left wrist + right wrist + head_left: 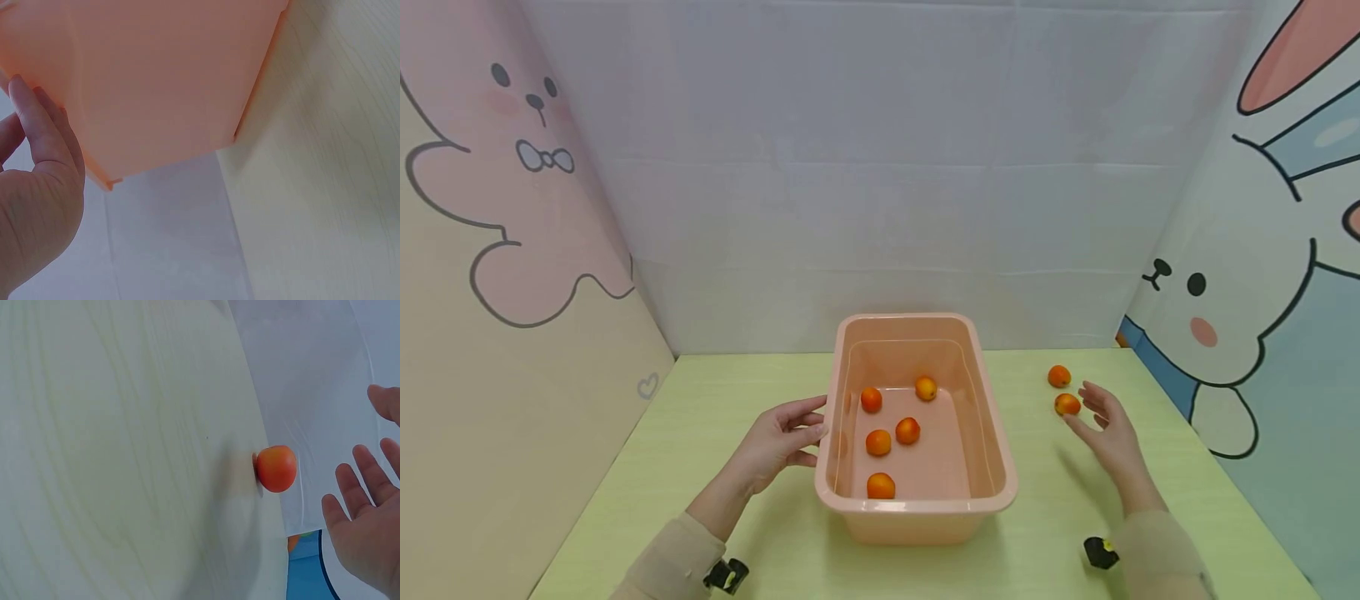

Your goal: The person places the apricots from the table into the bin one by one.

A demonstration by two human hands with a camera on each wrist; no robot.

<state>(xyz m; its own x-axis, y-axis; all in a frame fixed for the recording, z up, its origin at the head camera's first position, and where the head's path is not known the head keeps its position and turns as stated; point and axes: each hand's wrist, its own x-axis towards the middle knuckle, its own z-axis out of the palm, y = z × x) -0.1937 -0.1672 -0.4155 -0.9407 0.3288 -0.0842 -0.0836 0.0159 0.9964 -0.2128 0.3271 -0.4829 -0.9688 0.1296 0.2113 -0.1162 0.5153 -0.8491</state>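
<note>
A peach-coloured plastic tub [917,511] stands on the table, with several small round orange fruits [907,431] inside. At its left side, my left hand [786,437] touches the outside just by the rim; the fingers look fairly straight in the left wrist view. To the right of the tub, my right hand [1108,433] hovers beside an orange fruit [1067,404], its thumb and fingers spread. Another orange fruit [1059,376] lies just behind that one. In the right wrist view, one fruit [276,469] shows, apart from the spread fingers [355,490].
The pale yellow-green table [760,517] meets a white cloth backdrop [895,183] behind the tub. Side panels carry a cartoon bear [527,208] on the left and a cartoon rabbit [1247,333] on the right.
</note>
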